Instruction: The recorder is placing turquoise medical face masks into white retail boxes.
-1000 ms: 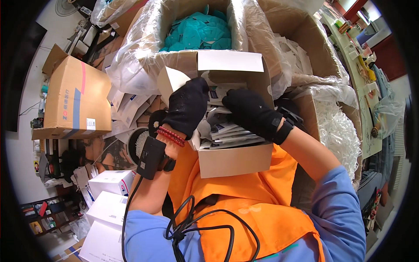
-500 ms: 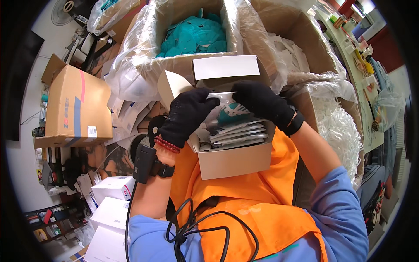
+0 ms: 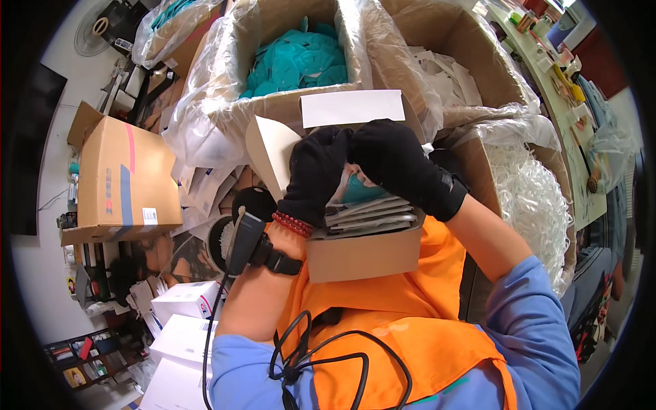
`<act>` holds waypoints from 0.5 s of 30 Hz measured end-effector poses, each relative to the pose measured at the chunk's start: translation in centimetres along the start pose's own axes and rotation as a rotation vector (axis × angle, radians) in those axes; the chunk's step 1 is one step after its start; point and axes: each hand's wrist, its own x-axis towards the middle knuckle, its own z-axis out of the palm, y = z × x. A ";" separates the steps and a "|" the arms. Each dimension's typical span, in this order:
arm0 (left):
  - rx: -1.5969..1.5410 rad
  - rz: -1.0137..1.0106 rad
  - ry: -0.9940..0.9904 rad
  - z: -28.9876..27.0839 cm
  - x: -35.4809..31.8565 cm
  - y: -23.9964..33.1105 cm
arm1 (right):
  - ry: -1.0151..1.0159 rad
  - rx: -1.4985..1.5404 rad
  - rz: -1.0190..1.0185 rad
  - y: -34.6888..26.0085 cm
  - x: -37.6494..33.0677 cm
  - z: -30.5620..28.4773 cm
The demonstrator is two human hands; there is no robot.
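Observation:
A carton (image 3: 362, 261) with its flaps up sits on my lap, light-coloured and filled with several flat packets (image 3: 372, 217) standing on edge. Above them is a clear plastic bag (image 3: 337, 193) with a teal piece (image 3: 363, 188) showing in it. My left hand (image 3: 316, 172), in a black glove, is closed on the bag's upper edge. My right hand (image 3: 396, 162), gloved the same way, is closed on that edge too and touches the left. Both sets of fingertips are mostly hidden behind the knuckles.
Beyond the carton stands a large lined box of teal pieces (image 3: 301, 61). To its right are a box of white pieces (image 3: 447, 75) and one of white shredded strands (image 3: 529, 205). A brown cardboard box (image 3: 126, 178) and white boxes (image 3: 181, 335) stand left.
My hands have come together from a stretched grip on the bag's top edge, the left moving right and the right moving left. My left wrist has turned inward.

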 end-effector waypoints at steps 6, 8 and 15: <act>0.909 0.555 -0.090 -0.5 1.6 -6.6 | 0.043 -0.213 -0.267 -2.9 -1.1 1.5; 0.979 0.426 -0.183 0.3 2.8 -6.0 | -0.077 -0.224 -0.237 -3.4 -1.9 1.8; 1.147 0.298 0.008 1.0 2.8 -14.4 | -0.276 -0.106 -0.302 -7.4 -2.9 0.3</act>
